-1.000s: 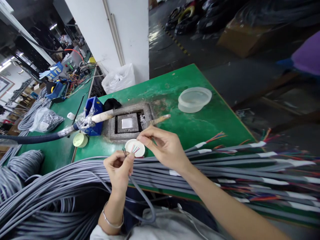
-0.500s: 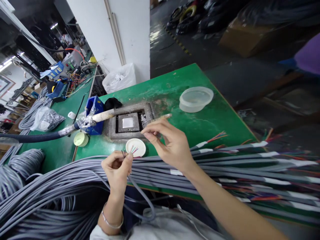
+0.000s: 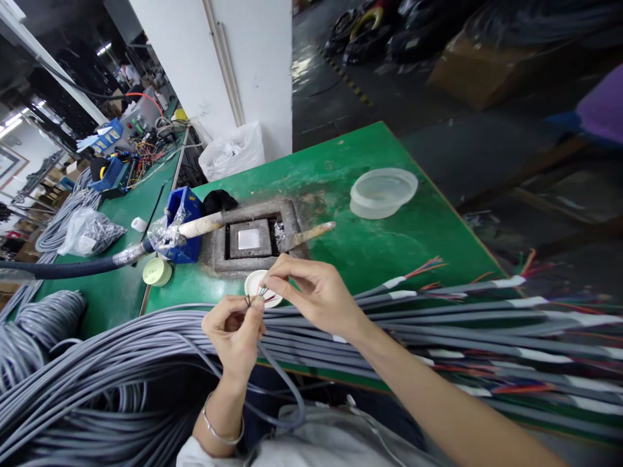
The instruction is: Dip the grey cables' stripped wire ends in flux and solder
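Lower and more to the left than half a second ago, the right hand now has its fingertips at the coloured wires; in the earlier frame these ends stood free. The left hand remains in nearly the same place. It pinches the wires between thumb and finger, near the end of the grey cable, which hangs in a loop below. I think this grip is so close to the end in order that the thin wires stay steady and fan out. The right thumb and forefinger are close together, but I cannot tell whether they grip a wire. The wires are over the white dish as seen from above; whether they touch it is not clear. Beyond it, the pale nozzle points at the block with a shiny top, perhaps to draw fumes away. The long cable bundle lies along the near table edge, probably for easy reach.
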`<state>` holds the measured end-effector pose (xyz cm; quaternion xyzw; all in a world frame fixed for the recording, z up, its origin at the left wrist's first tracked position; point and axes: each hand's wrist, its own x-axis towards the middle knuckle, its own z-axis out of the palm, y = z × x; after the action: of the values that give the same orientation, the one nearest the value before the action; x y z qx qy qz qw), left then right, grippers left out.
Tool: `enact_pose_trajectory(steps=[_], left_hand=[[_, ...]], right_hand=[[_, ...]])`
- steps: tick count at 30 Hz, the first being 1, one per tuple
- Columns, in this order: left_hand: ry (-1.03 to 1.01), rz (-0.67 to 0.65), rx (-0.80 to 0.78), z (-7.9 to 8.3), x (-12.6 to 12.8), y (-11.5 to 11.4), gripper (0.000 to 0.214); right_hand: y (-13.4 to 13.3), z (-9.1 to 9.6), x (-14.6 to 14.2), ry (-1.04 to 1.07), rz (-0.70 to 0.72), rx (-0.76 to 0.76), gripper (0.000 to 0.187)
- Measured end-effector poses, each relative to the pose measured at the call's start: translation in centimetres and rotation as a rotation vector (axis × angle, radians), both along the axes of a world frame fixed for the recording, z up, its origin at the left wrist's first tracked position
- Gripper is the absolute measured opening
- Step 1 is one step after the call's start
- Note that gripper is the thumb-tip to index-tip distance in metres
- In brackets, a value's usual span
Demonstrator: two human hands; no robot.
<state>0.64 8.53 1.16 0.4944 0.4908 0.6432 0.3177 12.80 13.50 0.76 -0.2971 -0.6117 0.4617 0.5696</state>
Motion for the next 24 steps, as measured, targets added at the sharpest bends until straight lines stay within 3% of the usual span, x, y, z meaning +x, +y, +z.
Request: enact_pose_trajectory(steps=[9, 16, 20, 24], left_hand=[[-0.054, 0.001, -0.182, 0.4, -0.7, 0.5, 0.016], [-0.254, -0.146, -0.283, 0.7, -0.6, 0.9, 0.028], [-0.190, -0.180, -0.320, 0.9, -1.3, 0.9, 0.025], [-0.102, -0.121, -0.345, 1.1, -1.5, 0.9, 0.031]], right_hand=[[0.2, -0.1, 0.2, 0.048, -0.224, -0.113, 0.019], [0.4, -0.4, 0.1, 0.071, -0.250, -0.206, 0.019], [0.4, -0.3, 0.2, 0.086, -0.265, -0.219, 0.018], [0.4, -0.3, 0.3, 0.039, -0.251, -0.202, 0.020]])
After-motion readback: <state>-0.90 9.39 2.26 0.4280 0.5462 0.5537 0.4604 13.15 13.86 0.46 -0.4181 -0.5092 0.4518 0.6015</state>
